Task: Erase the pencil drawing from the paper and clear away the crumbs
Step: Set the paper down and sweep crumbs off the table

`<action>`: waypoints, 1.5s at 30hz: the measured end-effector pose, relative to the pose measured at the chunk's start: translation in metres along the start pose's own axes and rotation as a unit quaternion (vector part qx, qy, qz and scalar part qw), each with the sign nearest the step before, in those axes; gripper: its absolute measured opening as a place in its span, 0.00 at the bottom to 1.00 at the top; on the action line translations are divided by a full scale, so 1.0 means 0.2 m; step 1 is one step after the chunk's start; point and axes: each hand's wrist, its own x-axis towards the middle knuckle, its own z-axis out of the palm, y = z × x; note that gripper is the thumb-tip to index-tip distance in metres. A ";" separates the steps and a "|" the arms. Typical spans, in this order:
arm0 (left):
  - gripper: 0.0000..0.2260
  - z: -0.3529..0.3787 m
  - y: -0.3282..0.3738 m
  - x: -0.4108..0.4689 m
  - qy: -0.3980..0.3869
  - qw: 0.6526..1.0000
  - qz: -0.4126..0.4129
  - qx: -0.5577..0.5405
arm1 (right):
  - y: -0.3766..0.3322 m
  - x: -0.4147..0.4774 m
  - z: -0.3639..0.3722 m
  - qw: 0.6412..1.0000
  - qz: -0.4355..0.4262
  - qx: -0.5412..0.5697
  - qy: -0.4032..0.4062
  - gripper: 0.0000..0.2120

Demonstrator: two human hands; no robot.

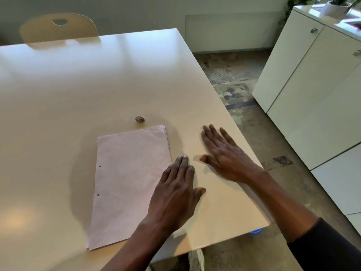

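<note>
A small stack of white punched paper [125,177] lies on the pale table [78,90]; no pencil marks show on the top sheet. A worn grey eraser [139,119] sits on the table just beyond the paper's far edge. My left hand [175,192] lies flat with straight fingers across the paper's right edge. My right hand [222,153] is flat on the bare table to the right of the paper, fingers spread. Crumbs are too small to see.
The table's right edge [240,133] runs close beside my right hand, with patterned floor beyond. White cabinets [312,85] stand at the right. A wooden chair [58,28] is at the table's far side. A shoe [196,260] shows below the near edge.
</note>
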 end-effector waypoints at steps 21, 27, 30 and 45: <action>0.35 -0.06 0.09 0.07 -0.029 0.999 0.019 -0.016 | 0.11 -0.11 0.02 0.998 -0.052 0.014 -0.012 0.50; 0.36 -0.03 0.15 0.10 -0.029 0.999 0.042 -0.020 | 0.31 -0.10 0.01 1.000 0.028 -0.002 -0.005 0.53; 0.35 -0.02 0.17 0.10 -0.030 0.999 0.034 -0.020 | 0.29 -0.12 0.00 1.000 -0.008 0.003 0.008 0.51; 0.33 -0.04 0.21 0.09 -0.026 0.997 0.005 -0.078 | 0.30 0.05 -0.04 1.000 -0.013 0.018 -0.017 0.54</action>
